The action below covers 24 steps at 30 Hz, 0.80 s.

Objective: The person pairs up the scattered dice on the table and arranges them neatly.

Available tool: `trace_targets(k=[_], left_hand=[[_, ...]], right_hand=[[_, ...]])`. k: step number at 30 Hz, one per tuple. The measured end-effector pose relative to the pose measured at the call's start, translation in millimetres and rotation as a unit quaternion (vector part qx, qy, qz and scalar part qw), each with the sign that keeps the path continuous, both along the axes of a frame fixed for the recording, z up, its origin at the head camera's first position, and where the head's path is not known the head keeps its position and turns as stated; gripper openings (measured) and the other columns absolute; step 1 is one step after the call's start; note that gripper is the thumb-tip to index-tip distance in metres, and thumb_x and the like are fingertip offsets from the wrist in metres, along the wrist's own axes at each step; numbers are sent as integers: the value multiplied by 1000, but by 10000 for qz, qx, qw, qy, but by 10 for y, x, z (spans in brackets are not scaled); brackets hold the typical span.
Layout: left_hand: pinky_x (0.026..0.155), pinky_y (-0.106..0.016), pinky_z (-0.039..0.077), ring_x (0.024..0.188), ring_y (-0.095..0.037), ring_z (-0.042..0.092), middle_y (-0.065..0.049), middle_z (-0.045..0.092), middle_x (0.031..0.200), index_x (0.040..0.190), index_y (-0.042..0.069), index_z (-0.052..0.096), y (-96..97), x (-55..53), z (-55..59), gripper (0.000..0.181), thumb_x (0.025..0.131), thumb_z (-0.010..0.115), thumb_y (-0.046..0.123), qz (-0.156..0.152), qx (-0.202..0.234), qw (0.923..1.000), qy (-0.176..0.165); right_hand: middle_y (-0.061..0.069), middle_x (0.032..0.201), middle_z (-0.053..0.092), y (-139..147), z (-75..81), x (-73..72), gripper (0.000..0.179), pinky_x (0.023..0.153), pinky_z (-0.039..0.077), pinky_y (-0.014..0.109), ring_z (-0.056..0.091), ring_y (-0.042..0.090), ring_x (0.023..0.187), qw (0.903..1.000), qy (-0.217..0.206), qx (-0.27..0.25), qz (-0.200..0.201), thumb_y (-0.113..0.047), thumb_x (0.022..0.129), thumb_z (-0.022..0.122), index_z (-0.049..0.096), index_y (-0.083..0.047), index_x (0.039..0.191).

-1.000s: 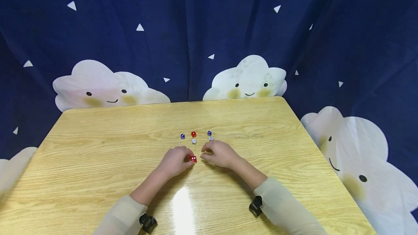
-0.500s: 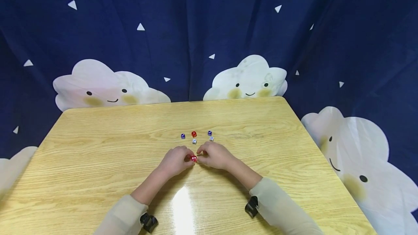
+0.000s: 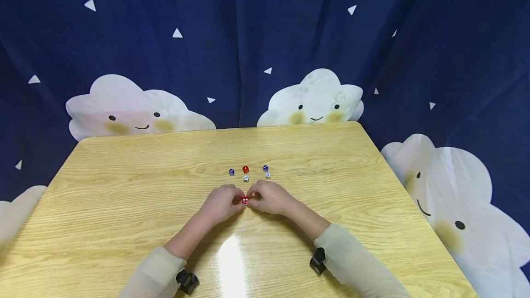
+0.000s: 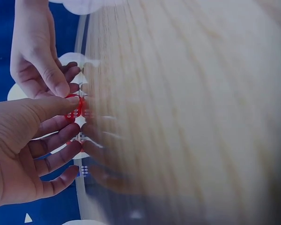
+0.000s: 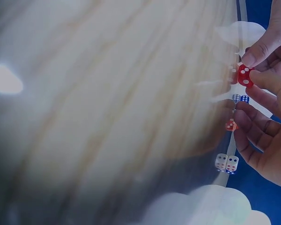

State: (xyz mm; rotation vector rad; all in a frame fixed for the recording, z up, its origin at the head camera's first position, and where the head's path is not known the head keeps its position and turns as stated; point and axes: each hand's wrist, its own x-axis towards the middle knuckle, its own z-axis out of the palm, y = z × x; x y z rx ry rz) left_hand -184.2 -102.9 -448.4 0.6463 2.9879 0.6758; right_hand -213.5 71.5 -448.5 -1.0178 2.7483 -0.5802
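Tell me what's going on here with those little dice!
Someone has one red die in a two-handed grip: the left hand and the right hand pinch it from opposite sides. Farther back on the table are a second red die with a white die in front, a blue die to their left, and another blue die to their right, with another white die in front. Neither hand holds those five.

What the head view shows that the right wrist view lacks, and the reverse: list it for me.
Only the head view: both sleeves and the black wrist devices.
Only the right wrist view: the palm of the right hand and reflections of dice in the tabletop.
Both: a red die between left hand and right hand, dark blue curtain, white clouds.
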Motion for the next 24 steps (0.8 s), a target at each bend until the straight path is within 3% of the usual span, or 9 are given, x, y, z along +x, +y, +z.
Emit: trace_targets(k=[11,24], left_hand=[[58,-27,42,65,-8,50,4,58,72,82,13,66,4,28,18,14,72,69,23,-63,-12,9998,185],[58,-28,40,68,-10,48,3,56,75,84,13,64,10,42,17,17,73,69,26,51,-32,10000,61]], right_hand=[[-7,80,57,17,19,7,21,60,39,17,47,4,69,10000,-10,13,-26,-35,80,61,66,-19,93],[-7,77,54,56,81,-53,21,58,39,17,47,4,67,9992,218,-78,-322,-32,82,60,65,-17,96]])
